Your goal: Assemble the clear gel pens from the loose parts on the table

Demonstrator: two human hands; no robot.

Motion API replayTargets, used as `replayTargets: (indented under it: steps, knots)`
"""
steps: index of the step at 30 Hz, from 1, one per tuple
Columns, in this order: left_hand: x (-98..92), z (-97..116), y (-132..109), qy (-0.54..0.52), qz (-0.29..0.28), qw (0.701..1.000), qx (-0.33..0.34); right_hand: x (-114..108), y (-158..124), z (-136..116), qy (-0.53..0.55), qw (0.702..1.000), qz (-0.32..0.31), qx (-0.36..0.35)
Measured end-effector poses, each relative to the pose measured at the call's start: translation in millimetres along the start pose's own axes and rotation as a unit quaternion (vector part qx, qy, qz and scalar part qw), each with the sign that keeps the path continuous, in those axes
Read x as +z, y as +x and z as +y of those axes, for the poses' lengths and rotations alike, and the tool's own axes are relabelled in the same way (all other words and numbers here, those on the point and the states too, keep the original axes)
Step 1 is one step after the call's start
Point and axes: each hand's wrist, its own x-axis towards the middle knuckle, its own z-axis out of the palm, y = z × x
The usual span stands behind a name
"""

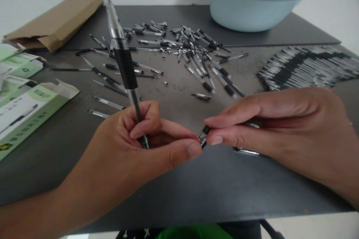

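Note:
My left hand (pixel 146 142) holds a gel pen (pixel 125 63) with a black grip, tip pointing up, under its curled fingers. Its thumb and forefinger also pinch one end of a small clear-and-black pen part (pixel 203 135). The thumb and forefinger of my right hand (pixel 275 127) close on the other end of that part, so both hands meet on it. Most of the part is hidden by the fingertips. Beyond the hands lies a loose pile of pen pieces (pixel 193 44), with a short pen tip section (pixel 201 96) nearest to the fingers.
Pens lie side by side in a row (pixel 311 67) at the right. Green-white pen boxes (pixel 36 108) and a brown paper bag (pixel 56 18) occupy the left. A light blue basin (pixel 252 7) stands at the back. The dark table's (pixel 179 201) front edge is near me.

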Motion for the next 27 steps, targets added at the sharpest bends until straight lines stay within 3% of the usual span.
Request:
replayTargets:
  steps: [4, 11, 15, 19, 27]
  knots:
    - [0.5, 3, -2, -0.052, -0.016, 0.998, -0.042, -4, -1, 9, -0.033, 0.997, -0.017, -0.069]
    - [0.2, 2, 1, -0.024, -0.021, 0.999, -0.029, -15, -1, 9, -0.141, 0.973, -0.083, -0.160]
    - [-0.1, 3, 2, -0.001, -0.018, 1.000, -0.024, -12, -2, 7, -0.145, 0.977, -0.062, -0.142]
    - [-1.5, 2, 1, 0.003, 0.000, 1.000, -0.020, -7, -4, 9, -0.059, 0.994, -0.021, -0.090]
    - [-4.8, -3, -1, -0.014, 0.002, 1.000, -0.002, -5, -1, 9, -0.038, 0.993, -0.047, -0.099]
